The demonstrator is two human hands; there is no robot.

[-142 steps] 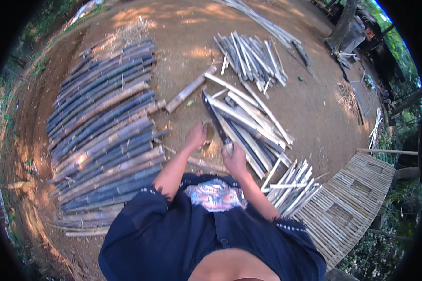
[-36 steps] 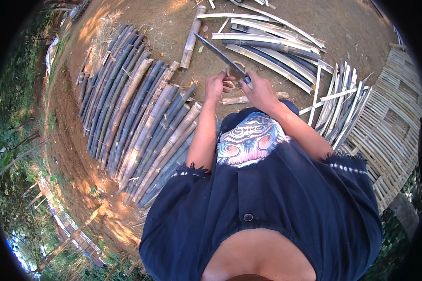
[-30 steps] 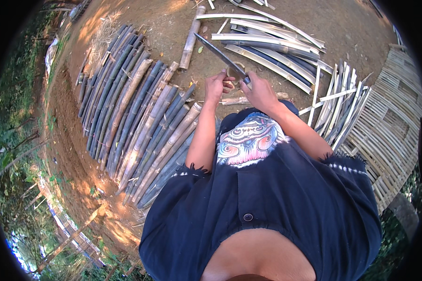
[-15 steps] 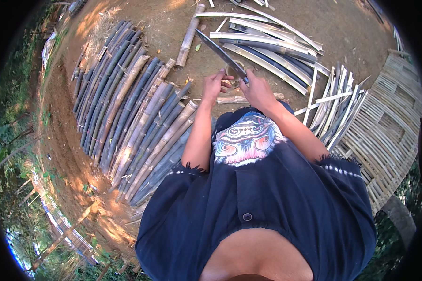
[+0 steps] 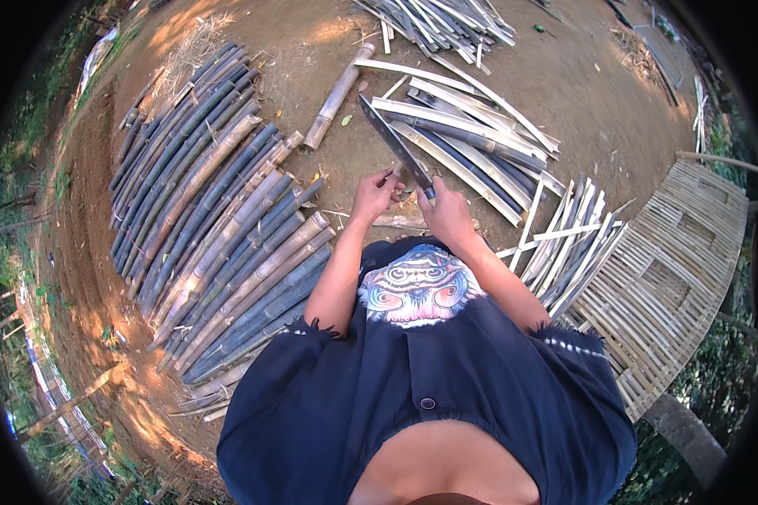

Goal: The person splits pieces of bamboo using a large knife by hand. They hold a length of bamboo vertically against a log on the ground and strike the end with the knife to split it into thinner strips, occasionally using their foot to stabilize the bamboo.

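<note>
My right hand (image 5: 448, 212) is closed round the handle of a machete (image 5: 393, 145). Its long dark blade slants up and to the left, away from me. Just left of the blade, my left hand (image 5: 376, 197) has its fingers curled in. What those fingers hold, if anything, is too small to make out. Beyond the blade lie split bamboo lengths (image 5: 480, 126), dark outside and pale inside. A short piece of bamboo (image 5: 400, 221) rests on the ground just below my hands.
Many whole bamboo poles (image 5: 219, 202) lie side by side at the left. A single bamboo pole (image 5: 339, 97) lies farther off. Thin bamboo strips (image 5: 574, 244) are heaped at the right, beside a slatted bamboo panel (image 5: 686, 269). Another strip pile (image 5: 438, 23) is at the far side.
My view has shifted, so the far strip pile now shows. The machete stays in my right hand. My left hand's fingers, more spread before, are now curled in.
</note>
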